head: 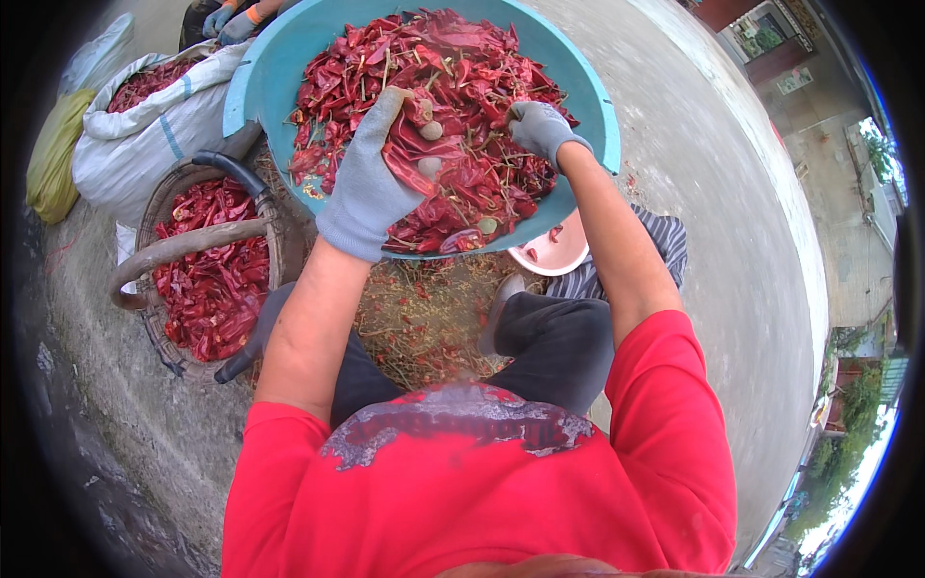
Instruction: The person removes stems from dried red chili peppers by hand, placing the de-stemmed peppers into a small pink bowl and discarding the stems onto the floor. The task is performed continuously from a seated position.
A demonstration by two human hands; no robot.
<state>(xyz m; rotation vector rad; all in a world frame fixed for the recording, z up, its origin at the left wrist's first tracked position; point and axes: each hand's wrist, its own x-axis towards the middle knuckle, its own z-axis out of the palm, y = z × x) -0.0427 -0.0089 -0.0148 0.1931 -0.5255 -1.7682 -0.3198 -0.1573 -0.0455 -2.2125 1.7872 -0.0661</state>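
Note:
A large blue plastic basin (605, 108) stands before me, heaped with dried red chili peppers (462, 65), many with stems. My left hand (376, 173), in a grey knit glove, is closed around several flattened red peppers (426, 155) above the left part of the heap. My right hand (540, 130), gloved the same way, is at the right side of the heap with its fingers curled at the peppers; whether it grips one is hidden.
At the left stand a wicker basket (148, 224) of red peppers with a curved wooden handle, a white woven sack (137, 159) and a yellow-green sack (58, 159). A pink bowl (553, 253) sits on striped cloth (665, 242). Another person's gloved hands (235, 27) are at the top left.

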